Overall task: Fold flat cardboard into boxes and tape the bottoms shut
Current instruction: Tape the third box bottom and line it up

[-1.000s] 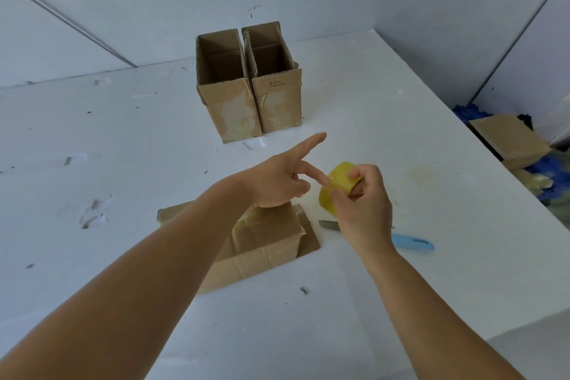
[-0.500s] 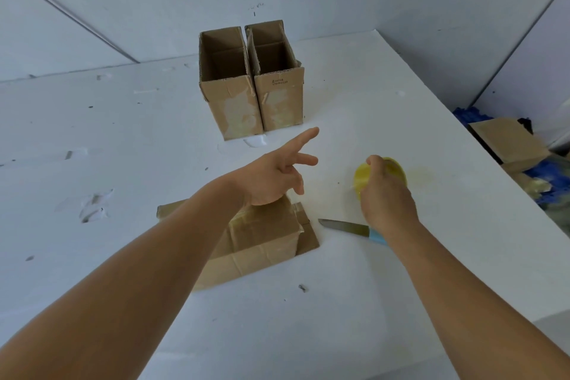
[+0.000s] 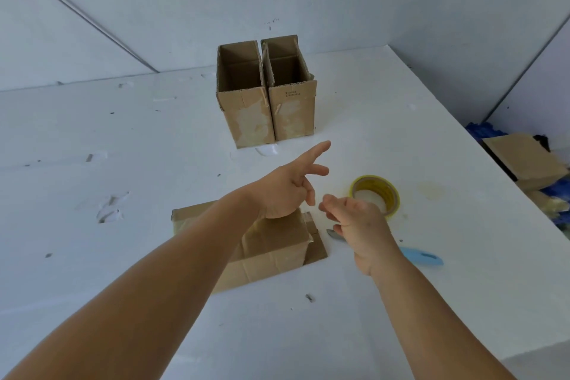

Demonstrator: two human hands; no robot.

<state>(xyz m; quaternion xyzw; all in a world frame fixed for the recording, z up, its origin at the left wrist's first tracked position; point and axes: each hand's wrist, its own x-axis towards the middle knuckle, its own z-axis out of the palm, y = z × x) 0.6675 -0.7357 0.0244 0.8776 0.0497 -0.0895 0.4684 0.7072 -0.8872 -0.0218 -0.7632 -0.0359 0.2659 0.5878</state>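
A cardboard box lies on its side on the white table, just under my forearms. My left hand hovers above its far end with the forefinger stretched out and the other fingers loose; it holds nothing. My right hand hangs beside it, fingers relaxed and empty. A yellow roll of tape lies flat on the table just beyond my right hand, apart from it. A knife with a light blue handle lies partly under my right wrist.
Two upright open cardboard boxes stand side by side at the back of the table. Off the table's right edge lie another brown box and blue material. White walls close the back and right.
My right hand set the tape roll down on the table, let go of it and drew back toward my left hand. My left hand stayed about where it was.
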